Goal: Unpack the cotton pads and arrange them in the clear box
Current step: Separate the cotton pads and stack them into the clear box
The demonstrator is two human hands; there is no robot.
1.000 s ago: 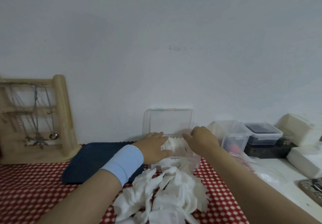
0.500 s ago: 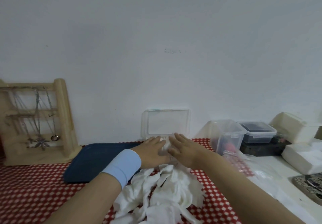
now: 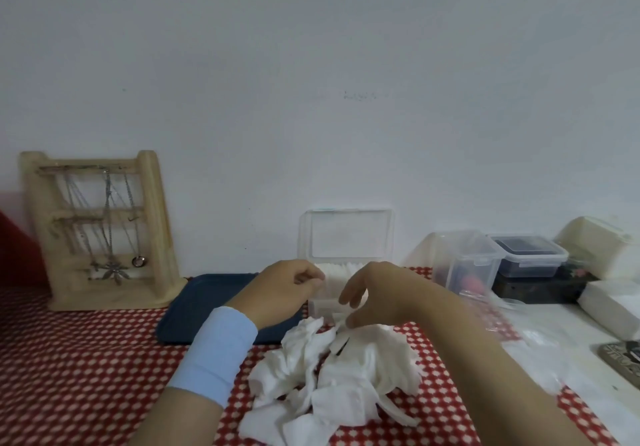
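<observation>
My left hand (image 3: 287, 289) hovers at the front left corner of the clear box (image 3: 323, 303), its fingers curled in toward the thumb; I cannot tell whether anything is pinched between them. A light blue wristband (image 3: 221, 352) wraps that forearm. My right hand (image 3: 375, 298) hangs just beside it in front of the box, fingers drooping down, their tips at the top of the loose pile of cotton pads (image 3: 332, 376). Whether they grip a pad or only touch it is too blurred to say.

The box stands against the wall with its lid (image 3: 346, 236) upright, and a row of white pads (image 3: 341, 268) stands on edge inside. The pile lies on the red checked cloth (image 3: 69, 359), directly in front of the box. A dark blue tray (image 3: 207, 303) lies to the left, and beyond it a wooden jewellery stand (image 3: 100, 230) hung with chains. To the right are a clear tub (image 3: 467, 258) and a dark lidded container (image 3: 530, 255).
</observation>
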